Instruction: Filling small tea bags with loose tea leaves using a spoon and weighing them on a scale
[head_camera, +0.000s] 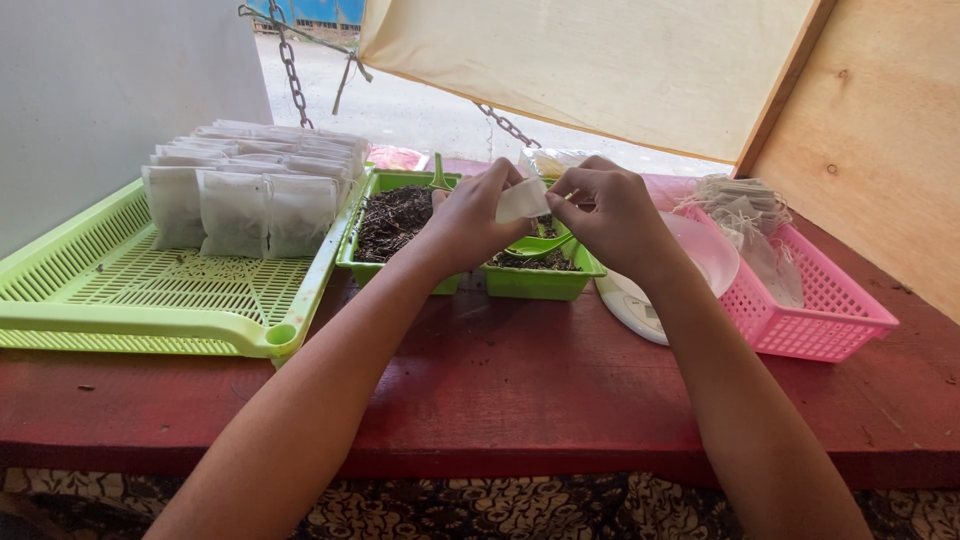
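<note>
My left hand (472, 215) and my right hand (612, 215) both pinch a small white paper sachet (522, 200), held up between them over two green tubs. The left green tub (380, 268) holds dark dried leaves, with a green scoop handle (438, 172) standing in it. The right green tub (545, 282) also holds dark leaves, and a green spoon (538, 245) lies in it just below the sachet.
A light green slotted tray (150, 290) at the left carries rows of filled white sachets (240, 190). A pink basket (820, 310) at the right holds flat white sachets. A white scale (640, 305) sits between basket and tubs. The table (520, 390) is red wood. A plywood wall stands at right.
</note>
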